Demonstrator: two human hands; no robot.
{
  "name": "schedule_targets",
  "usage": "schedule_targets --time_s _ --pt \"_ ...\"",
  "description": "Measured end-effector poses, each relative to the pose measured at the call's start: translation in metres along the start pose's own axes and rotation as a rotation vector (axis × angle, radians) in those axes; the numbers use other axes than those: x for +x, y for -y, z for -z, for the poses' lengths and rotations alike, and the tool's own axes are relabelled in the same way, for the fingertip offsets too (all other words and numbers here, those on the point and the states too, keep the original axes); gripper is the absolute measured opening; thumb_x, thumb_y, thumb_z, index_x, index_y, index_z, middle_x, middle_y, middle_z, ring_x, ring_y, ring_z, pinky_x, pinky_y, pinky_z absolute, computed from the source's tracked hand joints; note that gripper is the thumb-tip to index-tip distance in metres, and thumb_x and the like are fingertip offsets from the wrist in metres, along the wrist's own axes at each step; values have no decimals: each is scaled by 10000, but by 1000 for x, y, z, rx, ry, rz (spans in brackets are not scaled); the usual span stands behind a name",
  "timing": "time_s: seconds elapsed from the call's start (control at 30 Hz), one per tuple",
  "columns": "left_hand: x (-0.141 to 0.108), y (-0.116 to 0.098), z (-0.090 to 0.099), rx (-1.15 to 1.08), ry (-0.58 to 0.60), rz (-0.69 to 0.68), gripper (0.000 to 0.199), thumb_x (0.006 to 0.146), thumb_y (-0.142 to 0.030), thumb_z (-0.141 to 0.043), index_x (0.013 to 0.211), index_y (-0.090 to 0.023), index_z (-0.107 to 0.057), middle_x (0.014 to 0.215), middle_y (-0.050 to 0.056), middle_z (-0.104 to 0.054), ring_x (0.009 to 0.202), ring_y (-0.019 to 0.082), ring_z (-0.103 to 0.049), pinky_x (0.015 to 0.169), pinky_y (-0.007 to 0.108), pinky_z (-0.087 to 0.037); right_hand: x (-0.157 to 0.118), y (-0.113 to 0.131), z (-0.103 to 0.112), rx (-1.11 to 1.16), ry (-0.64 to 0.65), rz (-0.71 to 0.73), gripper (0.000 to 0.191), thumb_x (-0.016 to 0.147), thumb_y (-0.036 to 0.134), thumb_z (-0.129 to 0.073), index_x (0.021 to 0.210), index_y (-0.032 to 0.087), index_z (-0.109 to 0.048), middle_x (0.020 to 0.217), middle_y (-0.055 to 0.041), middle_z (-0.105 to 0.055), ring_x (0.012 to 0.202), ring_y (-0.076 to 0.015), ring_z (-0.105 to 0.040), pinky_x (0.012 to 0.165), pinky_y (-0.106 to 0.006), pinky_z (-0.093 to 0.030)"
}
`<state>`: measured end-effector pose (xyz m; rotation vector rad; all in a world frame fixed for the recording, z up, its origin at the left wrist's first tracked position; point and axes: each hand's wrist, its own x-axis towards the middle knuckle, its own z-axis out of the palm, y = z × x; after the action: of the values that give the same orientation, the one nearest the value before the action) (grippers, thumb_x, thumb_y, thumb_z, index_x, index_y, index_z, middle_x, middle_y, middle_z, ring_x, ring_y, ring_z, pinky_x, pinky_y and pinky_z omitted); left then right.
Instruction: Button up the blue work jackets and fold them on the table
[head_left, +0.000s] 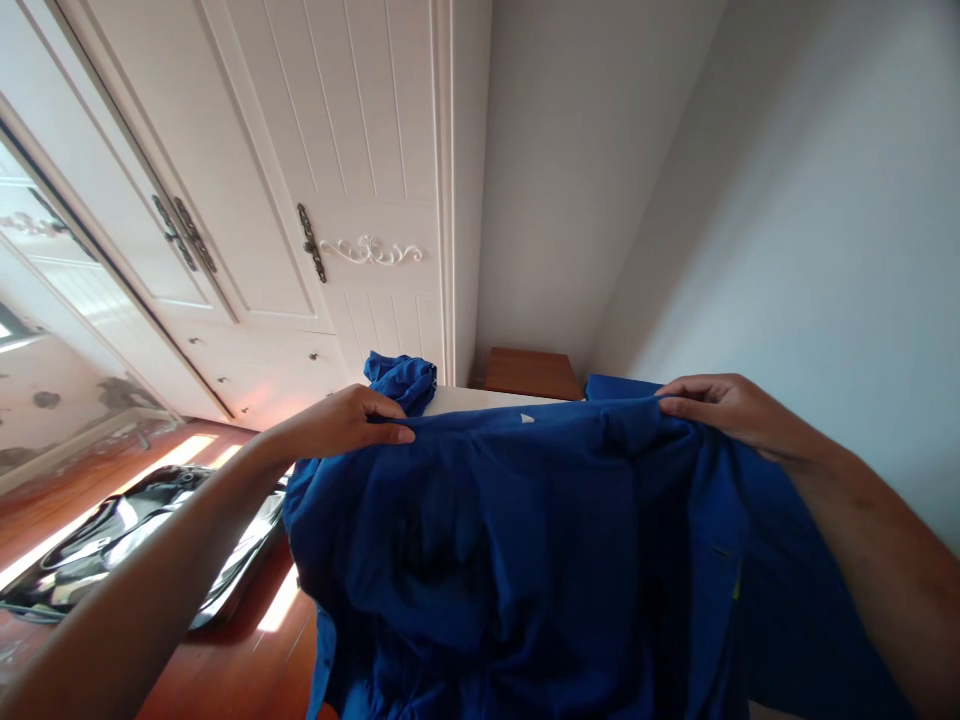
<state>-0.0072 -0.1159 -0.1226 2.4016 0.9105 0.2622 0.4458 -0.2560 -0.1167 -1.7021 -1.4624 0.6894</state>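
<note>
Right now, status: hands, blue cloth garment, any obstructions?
Left hand, right hand: both pinching top edge of blue cloth garment. Garment spread between, draping down. Possibly in way: crumpled blue cloth bundle beyond left hand.

Cloth (401, 378) on white surface (474, 399), suitcase (124, 530) on floor (251, 665)

Garment (517, 500) between left fingers (390, 434) and right fingers (686, 407): solid royal blue, white patch (527, 418) midway between them, yellow-green tab (736, 585) below right fingers. Bundled cloth (403, 378) beyond left fingers: same blue. Wardrobe (262, 260) beyond: off-white, grooved lines, dark handles (311, 243). Floor (232, 670) left of fingers: red-brown.
</note>
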Motion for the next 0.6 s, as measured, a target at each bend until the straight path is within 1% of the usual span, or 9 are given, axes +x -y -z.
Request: schedule_targets --time_s 0.07,0.13,0.17,0.27,0.37,0.43,0.47,0.53,0.6 --pt "-7 -7 4 59 -66 -59 335 814 -554 -599 747 -251 -725 806 21 -690 754 180 -618 703 281 -491 -10 7 9 13 -24 -27 509 526 655 -827 761 211 -748 784 -82 -721 766 -257 -659 710 -352 -544" --pt "-10 -13 4 124 -192 -95 297 802 -529 -617 763 -260 -736 944 34 -718 855 197 -642 793 303 -506 -14 10 12 -16 -67 -15 498 510 657 -830 744 226 -747 773 -77 -720 741 -258 -649 675 -348 -530" --pt "-8 -15 2 171 -266 -83 284 806 -514 -612 773 -263 -741 969 37 -723 882 206 -647 821 315 -505 -13 10 10 -66 -88 -1 504 509 678 -818 732 233 -744 765 -72 -717 738 -261 -645 667 -348 -520" --pt "5 -18 -8 357 -429 33 275 856 -446 -543 852 -268 -752 858 37 -733 828 222 -662 803 345 -497 -2 4 -5 -351 -137 72 523 583 756 -731 688 243 -715 718 -53 -691 702 -244 -619 652 -338 -477" --pt "18 -20 -20 496 -466 76 323 904 -389 -453 977 -276 -747 813 42 -729 771 233 -663 733 348 -478 9 -4 -19 -586 -292 166 539 683 784 -636 673 245 -657 654 -39 -646 624 -204 -565 635 -325 -431" --pt "17 -22 -23 534 -479 74 341 915 -405 -431 981 -279 -741 783 39 -717 732 227 -652 694 335 -460 9 -5 -20 -638 -392 176 579 698 824 -576 683 246 -615 600 -29 -606 576 -188 -527 613 -322 -409" --pt "14 -23 -23 537 -482 76 345 915 -435 -435 943 -277 -740 740 33 -699 698 217 -638 673 326 -449 6 -4 -18 -647 -402 167 615 683 859 -542 683 247 -595 577 -25 -586 555 -184 -510 598 -322 -399" --pt "0 -27 -19 513 -481 91 375 894 -526 -470 804 -265 -724 608 17 -623 602 189 -586 623 308 -423 -7 -3 -10 -636 -328 144 684 643 921 -476 662 245 -576 556 -23 -565 532 -184 -494 574 -326 -387" --pt "-19 -33 -13 427 -431 87 452 853 -608 -517 617 -247 -652 489 0 -504 506 157 -500 558 296 -391 -29 -3 1 -579 -177 124 717 608 950 -452 615 244 -577 561 -35 -571 535 -199 -511 550 -333 -395"
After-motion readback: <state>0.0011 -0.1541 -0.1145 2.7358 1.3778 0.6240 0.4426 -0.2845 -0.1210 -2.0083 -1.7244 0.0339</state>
